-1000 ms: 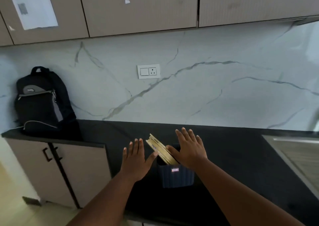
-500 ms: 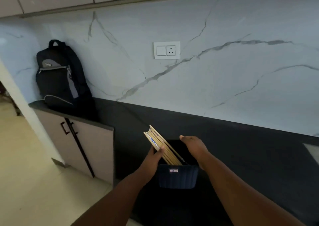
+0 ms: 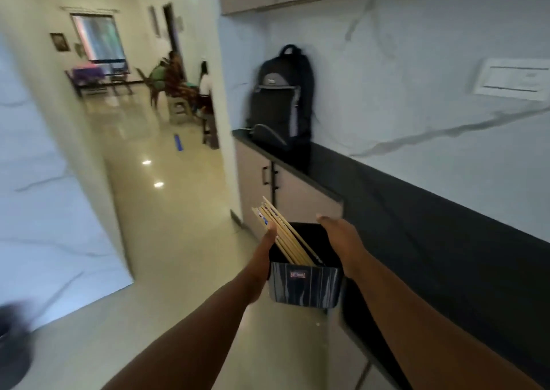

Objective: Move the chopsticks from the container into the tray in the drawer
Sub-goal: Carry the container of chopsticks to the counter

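Observation:
A dark blue ribbed container (image 3: 303,282) with a small label is held up in the air beside the counter edge, above the floor. Several pale wooden chopsticks (image 3: 276,226) stand in it, leaning to the upper left. My left hand (image 3: 262,258) grips the container's left side, thumb up by the chopsticks. My right hand (image 3: 342,241) grips its right side at the rim. No drawer or tray is in view.
The black counter (image 3: 431,226) runs along the marble wall on the right, with a black backpack (image 3: 281,101) at its far end above cabinet doors (image 3: 297,193). A glossy floor leads left to a room where people sit (image 3: 178,83). A dark blurred object (image 3: 12,345) lies bottom left.
Both hands closed on the container and lifted it off the counter. My view swung left, so the hallway now shows.

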`<act>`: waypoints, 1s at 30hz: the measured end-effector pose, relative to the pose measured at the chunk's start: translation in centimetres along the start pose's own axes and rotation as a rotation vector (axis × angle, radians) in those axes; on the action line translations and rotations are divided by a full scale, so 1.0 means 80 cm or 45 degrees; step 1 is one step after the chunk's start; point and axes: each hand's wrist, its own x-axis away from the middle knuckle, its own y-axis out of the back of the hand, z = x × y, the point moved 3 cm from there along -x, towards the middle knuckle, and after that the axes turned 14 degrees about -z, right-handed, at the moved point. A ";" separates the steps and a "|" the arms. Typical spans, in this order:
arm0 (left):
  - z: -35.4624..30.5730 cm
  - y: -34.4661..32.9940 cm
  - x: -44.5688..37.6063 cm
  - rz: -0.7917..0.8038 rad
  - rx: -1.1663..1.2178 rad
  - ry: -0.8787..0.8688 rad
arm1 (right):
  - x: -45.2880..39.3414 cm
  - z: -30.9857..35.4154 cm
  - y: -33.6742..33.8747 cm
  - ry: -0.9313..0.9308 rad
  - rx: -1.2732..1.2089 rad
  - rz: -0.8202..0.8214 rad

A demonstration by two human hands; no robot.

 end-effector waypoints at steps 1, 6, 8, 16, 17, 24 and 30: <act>-0.002 0.039 0.005 -0.027 -0.007 -0.004 | 0.015 0.004 -0.038 0.016 0.012 0.051; 0.014 0.248 0.053 -0.233 -0.136 0.007 | 0.112 -0.002 -0.236 -0.024 0.050 0.343; 0.029 0.329 0.086 -0.373 -0.145 0.051 | 0.161 -0.013 -0.314 -0.037 0.101 0.495; 0.095 0.576 0.259 -1.034 0.093 0.088 | 0.387 -0.051 -0.554 0.115 0.382 1.145; 0.100 0.595 0.281 -1.103 0.107 0.083 | 0.415 -0.054 -0.575 0.142 0.400 1.219; 0.124 0.685 0.413 -1.583 0.146 0.123 | 0.589 -0.073 -0.699 0.256 0.543 1.659; 0.111 0.712 0.511 -1.979 0.270 0.153 | 0.738 -0.067 -0.763 0.468 0.628 2.107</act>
